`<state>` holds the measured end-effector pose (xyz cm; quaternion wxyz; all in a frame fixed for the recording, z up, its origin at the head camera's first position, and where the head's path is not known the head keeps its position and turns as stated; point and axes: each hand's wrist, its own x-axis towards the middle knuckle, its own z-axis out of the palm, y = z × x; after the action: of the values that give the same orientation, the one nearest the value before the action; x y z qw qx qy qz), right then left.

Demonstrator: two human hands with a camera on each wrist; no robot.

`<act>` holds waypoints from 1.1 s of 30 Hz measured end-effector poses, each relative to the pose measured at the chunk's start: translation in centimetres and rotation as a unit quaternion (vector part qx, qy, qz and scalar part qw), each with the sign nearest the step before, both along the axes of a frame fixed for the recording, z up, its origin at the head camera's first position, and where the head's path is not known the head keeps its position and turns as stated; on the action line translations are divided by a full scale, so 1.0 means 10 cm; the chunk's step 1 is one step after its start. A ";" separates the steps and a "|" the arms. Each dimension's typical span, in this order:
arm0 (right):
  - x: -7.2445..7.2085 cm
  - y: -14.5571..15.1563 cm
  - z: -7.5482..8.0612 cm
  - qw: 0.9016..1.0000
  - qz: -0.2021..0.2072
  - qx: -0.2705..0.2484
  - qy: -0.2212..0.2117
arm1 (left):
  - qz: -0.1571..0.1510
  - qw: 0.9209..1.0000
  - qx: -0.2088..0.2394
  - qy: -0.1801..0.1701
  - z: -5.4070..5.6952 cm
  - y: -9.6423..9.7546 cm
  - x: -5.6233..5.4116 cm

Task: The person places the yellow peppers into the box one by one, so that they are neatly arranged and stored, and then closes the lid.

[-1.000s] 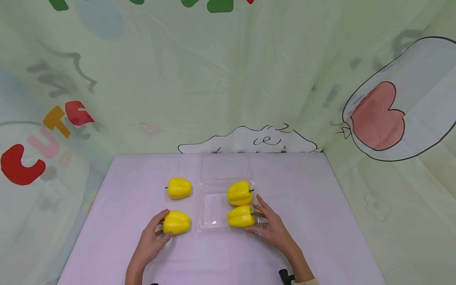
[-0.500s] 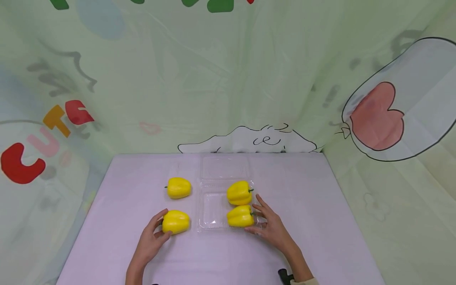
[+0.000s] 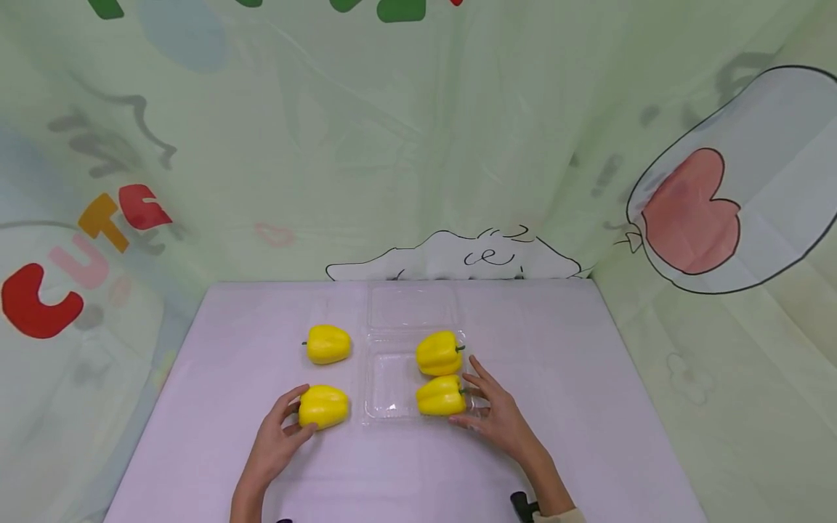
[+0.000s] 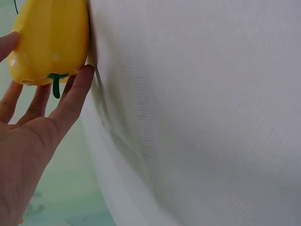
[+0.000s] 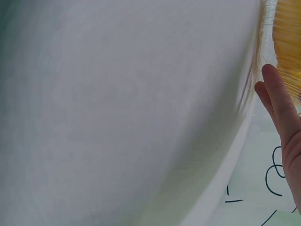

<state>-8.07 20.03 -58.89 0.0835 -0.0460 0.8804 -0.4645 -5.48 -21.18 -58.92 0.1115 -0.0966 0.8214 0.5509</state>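
Observation:
My left hand point(image 3: 277, 436) holds a yellow bell pepper point(image 3: 325, 407) by its stem end, on the table left of a clear plastic clamshell box point(image 3: 392, 388). In the left wrist view, its fingers and thumb lie round that pepper point(image 4: 51, 37), whose green stem points towards the palm. Two more yellow bell peppers lie in the right half of the box: a far one point(image 3: 439, 353) and a near one point(image 3: 441, 396). Beside the near one is my right hand point(image 3: 500, 421), fingers spread at the box's right side. The right wrist view shows straight fingers point(image 5: 282, 103) against the clear wall.
Another yellow bell pepper point(image 3: 328, 344) lies behind the one at my left hand. The box's lid point(image 3: 413, 306) is folded back flat towards the rear. A pale cloth covers the table point(image 3: 556, 349), and a printed curtain point(image 3: 392, 145) stands behind and at both sides.

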 end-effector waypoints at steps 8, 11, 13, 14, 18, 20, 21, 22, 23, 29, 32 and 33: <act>0.00 -0.01 0.01 1.000 -0.002 0.005 -0.001 | 0.002 1.000 -0.008 -0.004 0.01 -0.01 0.00; 0.00 -0.01 0.01 1.000 -0.002 0.003 -0.001 | 0.003 1.000 -0.014 0.000 0.02 -0.01 0.00; 0.00 -0.01 0.01 1.000 -0.001 0.002 0.001 | 0.004 1.000 -0.017 0.002 0.04 0.00 0.00; 0.00 -0.01 0.01 1.000 -0.002 0.001 -0.001 | 0.003 1.000 -0.017 0.003 0.05 0.00 -0.01; 0.00 -0.01 0.01 1.000 -0.002 0.003 0.001 | -0.004 1.000 -0.020 0.005 0.11 0.02 -0.03; 0.00 0.00 0.01 1.000 -0.002 0.003 0.001 | -0.008 1.000 -0.021 0.008 0.15 0.02 -0.05; 0.00 0.00 0.01 1.000 -0.001 0.001 0.001 | -0.008 1.000 -0.021 0.010 0.17 0.03 -0.06; 0.01 0.00 0.01 1.000 -0.001 0.000 0.001 | -0.009 1.000 -0.020 0.013 0.20 0.03 -0.07; 0.01 0.00 0.01 1.000 0.000 0.000 0.001 | -0.008 1.000 -0.019 0.014 0.22 0.04 -0.07; 0.00 -0.01 0.00 1.000 0.001 -0.003 -0.002 | -0.018 0.999 -0.024 0.037 0.31 0.10 -0.12; 0.00 -0.01 0.01 1.000 0.002 -0.007 -0.001 | -0.030 0.998 -0.015 0.054 0.36 0.13 -0.13; 0.00 -0.01 0.01 1.000 0.002 -0.007 -0.001 | -0.034 0.998 -0.011 0.058 0.37 0.14 -0.14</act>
<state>-8.04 19.91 -58.83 0.0850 -0.0479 0.8768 -0.4709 -6.85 -19.79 -55.17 0.0817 -0.0379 0.8352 0.5425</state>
